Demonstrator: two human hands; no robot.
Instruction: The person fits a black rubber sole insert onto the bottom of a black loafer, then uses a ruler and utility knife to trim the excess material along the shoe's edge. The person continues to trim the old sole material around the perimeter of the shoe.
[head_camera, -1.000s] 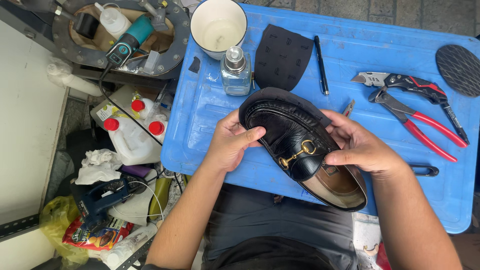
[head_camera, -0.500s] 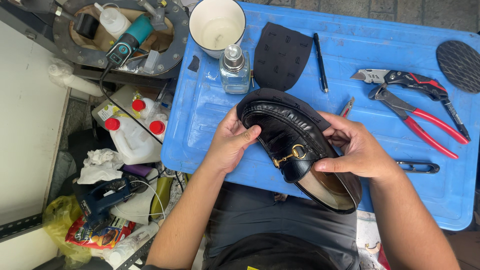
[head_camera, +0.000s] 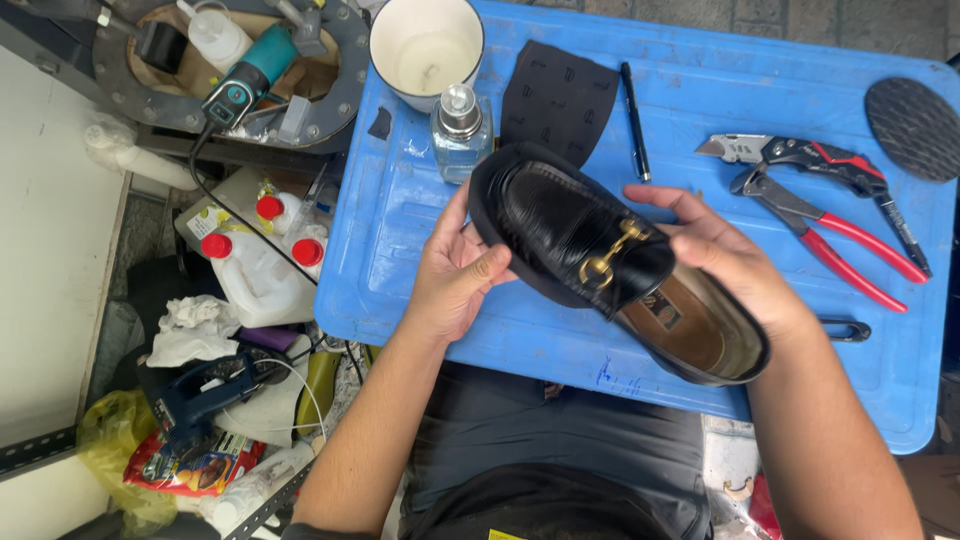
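Fingers of both hands grasp the loafer (head_camera: 590, 250) at mid-frame. Left hand (head_camera: 455, 280) cups its toe; right hand (head_camera: 730, 255) holds its side above the blue tray (head_camera: 420, 230).

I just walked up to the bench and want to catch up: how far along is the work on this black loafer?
Done: nothing visibly finished; the upper looks clean and glossy. In hand: the black loafer is held upper side up over the blue tray, left hand at the toe, right hand at the vamp. Left: the cut rubber sole piece, pen, utility knife and red pliers lie untouched on the tray.
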